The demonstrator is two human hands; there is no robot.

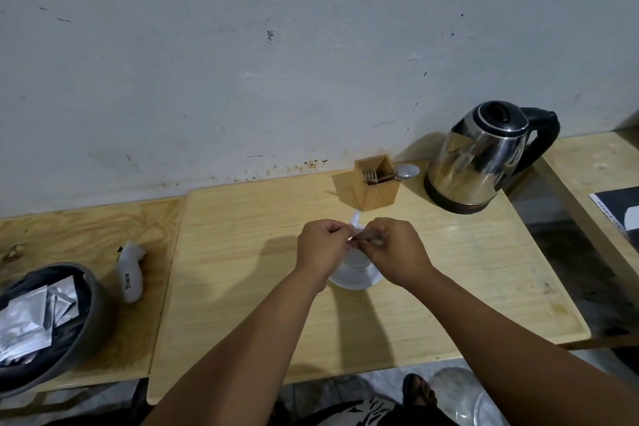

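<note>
Head view: the left hand [321, 245] and right hand [394, 249] are drawn close together, fingers curled, each pinching one end of a small packet [350, 239]. Only a glinting sliver of it shows between the fingertips. It hangs directly over a white cup [359, 259] on a white saucer [352, 281], both just beneath the hands on the pale wooden surface [242, 270].

By my reading this is the opening step: the packet looks gripped for tearing and nothing is seen falling from it. The hands hide most of the cup's inside, so I cannot tell whether it holds anything. Emptying the packet and adding water would be left to do.

The cup and saucer look like smooth glazed ceramic, round and shallow. Beyond the hands stands a square wooden holder [375, 190] with metal forks [370, 175] and a spoon [408, 171]. Farther out past the right hand is a rounded, mirror-bright steel kettle [480, 156] with a black lid and handle. Well off to the left-hand side lie a white plastic handheld device [129, 273] and a dull grey bowl [98, 301] holding crinkled silver foil sachets [24, 318].
</note>
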